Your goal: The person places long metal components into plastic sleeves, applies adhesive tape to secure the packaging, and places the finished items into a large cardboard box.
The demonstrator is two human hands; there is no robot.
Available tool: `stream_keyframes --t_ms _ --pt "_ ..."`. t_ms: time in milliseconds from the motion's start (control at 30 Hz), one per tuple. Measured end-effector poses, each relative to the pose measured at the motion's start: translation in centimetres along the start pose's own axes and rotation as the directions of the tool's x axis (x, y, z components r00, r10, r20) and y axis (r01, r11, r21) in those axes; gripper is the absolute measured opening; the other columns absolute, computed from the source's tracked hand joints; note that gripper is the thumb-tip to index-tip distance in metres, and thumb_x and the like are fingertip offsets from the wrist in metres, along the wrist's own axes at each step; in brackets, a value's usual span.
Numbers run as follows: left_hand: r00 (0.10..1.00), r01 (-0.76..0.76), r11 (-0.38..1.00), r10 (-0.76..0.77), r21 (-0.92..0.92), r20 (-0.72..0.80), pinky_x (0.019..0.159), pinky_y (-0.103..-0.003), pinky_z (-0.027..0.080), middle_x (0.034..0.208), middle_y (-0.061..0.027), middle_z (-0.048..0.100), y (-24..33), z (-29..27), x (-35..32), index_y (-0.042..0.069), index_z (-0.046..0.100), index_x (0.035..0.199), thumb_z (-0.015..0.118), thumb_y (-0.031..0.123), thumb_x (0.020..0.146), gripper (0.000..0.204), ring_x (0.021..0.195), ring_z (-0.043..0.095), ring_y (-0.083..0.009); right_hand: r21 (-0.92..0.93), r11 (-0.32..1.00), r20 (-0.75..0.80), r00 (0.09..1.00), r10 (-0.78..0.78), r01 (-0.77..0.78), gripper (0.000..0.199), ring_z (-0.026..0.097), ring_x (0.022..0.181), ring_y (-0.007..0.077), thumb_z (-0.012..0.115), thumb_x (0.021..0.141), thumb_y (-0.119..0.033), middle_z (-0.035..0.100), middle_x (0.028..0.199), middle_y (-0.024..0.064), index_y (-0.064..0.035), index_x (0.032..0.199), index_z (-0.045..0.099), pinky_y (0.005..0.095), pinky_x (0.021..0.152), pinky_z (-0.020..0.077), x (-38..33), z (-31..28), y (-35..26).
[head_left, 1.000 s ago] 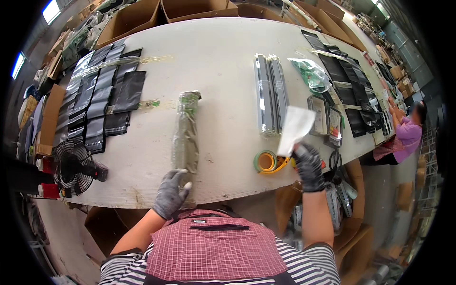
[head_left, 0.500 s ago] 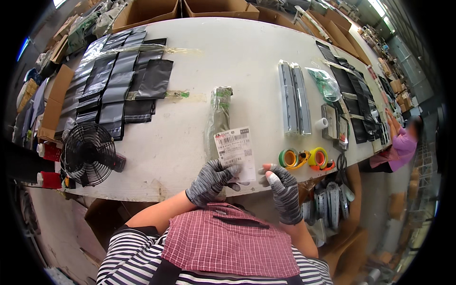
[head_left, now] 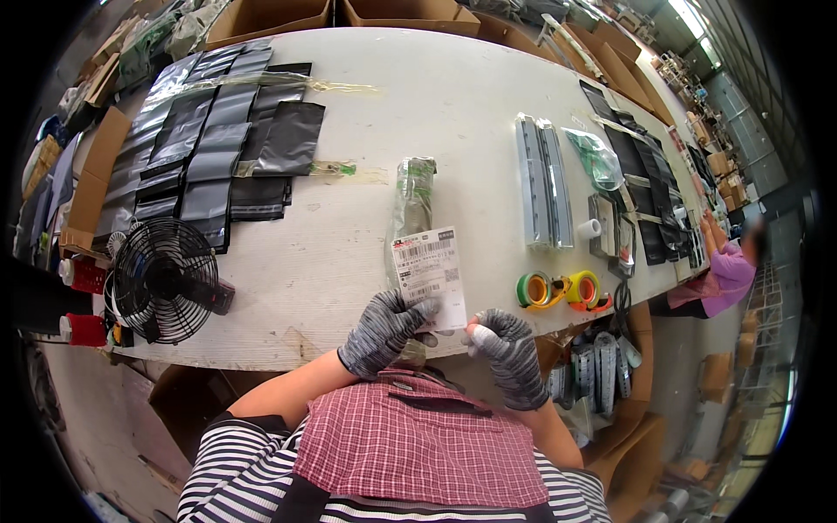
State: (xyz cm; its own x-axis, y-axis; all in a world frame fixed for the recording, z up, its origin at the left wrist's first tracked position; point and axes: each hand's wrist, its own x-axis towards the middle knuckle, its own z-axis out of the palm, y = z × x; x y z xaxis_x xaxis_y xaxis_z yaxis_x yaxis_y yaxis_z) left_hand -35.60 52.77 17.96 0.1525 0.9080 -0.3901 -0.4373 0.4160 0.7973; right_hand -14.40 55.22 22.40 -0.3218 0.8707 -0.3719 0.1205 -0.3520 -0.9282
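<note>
A white shipping label with printed bars and text is held up in my gloved left hand, thumb on its lower face. My gloved right hand is at the label's lower right corner, thumb and forefinger pinched there; the bare fingertips show beyond the grey knit. Behind the label, a long roll-shaped package in clear and green plastic wrap lies on the white table, pointing away from me. The label hides part of it, and its near end passes under my left hand.
Dark plastic mailer bags lie taped in overlapping rows at left, near a black fan. To the right are wrapped metal strips, a green-printed plastic bag and tape rolls. A co-worker stands at far right.
My right hand has moved left to the label's lower right corner, and its fingers have closed into a pinch. My left hand still holds the label. The view has shifted slightly.
</note>
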Motion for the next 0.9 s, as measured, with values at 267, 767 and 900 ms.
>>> stream_keyframes --t_ms 267,767,900 --pt "0.514 -0.403 0.350 0.851 0.846 -0.107 0.090 -0.033 0.051 0.105 -0.0074 0.066 0.3 -0.9 1.7 0.002 0.060 0.121 0.070 0.018 0.090 0.037 0.099 0.061 -0.0167 0.007 0.999 -0.081 0.995 -0.052 0.052 0.013 0.056 0.074 0.0064 0.062 0.092 -0.012 0.064 0.079 -0.0004 -0.0003 0.096 0.065 0.0217 0.070 0.0470 0.1 1.1 0.2" --pt "0.989 0.066 0.896 -0.117 0.439 0.090 0.071 -0.029 0.053 0.085 -0.0073 0.066 2.4 -2.5 3.1 -0.002 0.063 0.108 0.063 0.020 0.094 0.027 0.074 0.061 -0.0141 -0.686 0.675 -0.035 0.914 -0.404 0.272 0.006 0.062 0.062 0.0222 0.064 0.082 -0.006 0.063 0.071 0.0132 -0.0015 0.085 0.065 0.0331 0.061 0.0505 1.1 -1.2 3.8" --pt "0.956 -0.259 0.691 0.281 0.675 0.079 0.068 -0.029 0.052 0.082 -0.0084 0.064 1.7 -6.9 6.7 -0.001 0.058 0.100 0.054 0.011 0.098 0.013 0.073 0.061 -0.0137 -0.807 0.591 -0.307 0.865 -0.397 -0.015 0.010 0.061 0.061 0.0284 0.061 0.082 -0.012 0.061 0.070 0.0154 -0.0025 0.080 0.063 0.0389 0.061 0.0494 1.0 -10.7 10.8"
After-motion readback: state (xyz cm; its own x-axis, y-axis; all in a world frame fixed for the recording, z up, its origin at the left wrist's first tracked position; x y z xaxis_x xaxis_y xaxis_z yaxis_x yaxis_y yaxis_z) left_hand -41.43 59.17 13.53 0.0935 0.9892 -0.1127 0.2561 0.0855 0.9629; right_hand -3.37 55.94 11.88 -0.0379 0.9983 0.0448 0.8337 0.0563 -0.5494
